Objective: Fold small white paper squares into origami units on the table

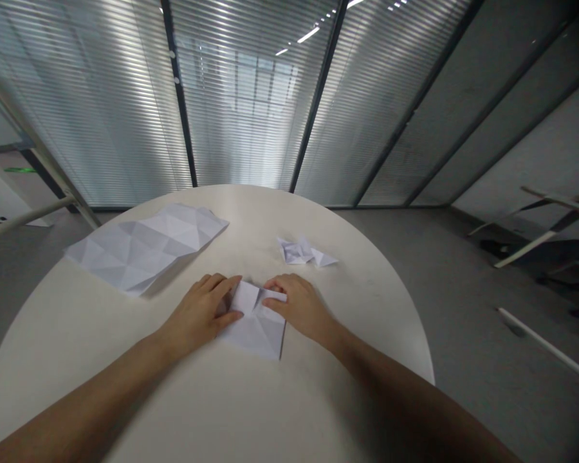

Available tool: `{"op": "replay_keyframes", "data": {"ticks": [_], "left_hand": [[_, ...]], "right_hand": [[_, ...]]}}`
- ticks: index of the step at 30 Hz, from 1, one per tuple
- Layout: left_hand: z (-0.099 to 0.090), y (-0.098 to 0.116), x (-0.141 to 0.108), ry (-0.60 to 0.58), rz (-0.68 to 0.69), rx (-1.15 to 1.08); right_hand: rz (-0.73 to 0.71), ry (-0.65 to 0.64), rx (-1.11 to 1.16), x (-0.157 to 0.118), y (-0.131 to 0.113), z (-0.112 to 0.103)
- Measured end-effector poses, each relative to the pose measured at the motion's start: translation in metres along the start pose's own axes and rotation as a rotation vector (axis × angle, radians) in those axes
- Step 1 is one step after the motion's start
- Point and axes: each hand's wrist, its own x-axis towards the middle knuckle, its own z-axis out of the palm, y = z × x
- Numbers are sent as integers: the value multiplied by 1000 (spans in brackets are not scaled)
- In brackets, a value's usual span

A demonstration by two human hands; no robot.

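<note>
A partly folded sheet of white paper (258, 334) lies on the round white table in front of me, with creases across it and flaps at its far edge. My left hand (205, 305) grips its left far side, thumb on top and fingers along the edge. On the far right corner my right hand (299, 305) pinches a flap between thumb and fingers. A dark gap shows between the two flaps. Some of the fingertips are hidden behind the paper.
A large creased white sheet (149, 244) lies at the table's far left. Beyond my hands sits a small folded paper figure (302, 252). The table's (197, 411) curved edge runs around them. Blinds (251, 116) stand behind it, and a chair frame (53, 209) is at the left.
</note>
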Motion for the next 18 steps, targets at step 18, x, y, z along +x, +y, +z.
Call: {"op": "replay_keyframes", "data": {"ticks": [18], "left_hand": [[6, 27, 7, 4, 49, 202]], "right_hand": [[-283, -196, -108, 1, -10, 9]]}}
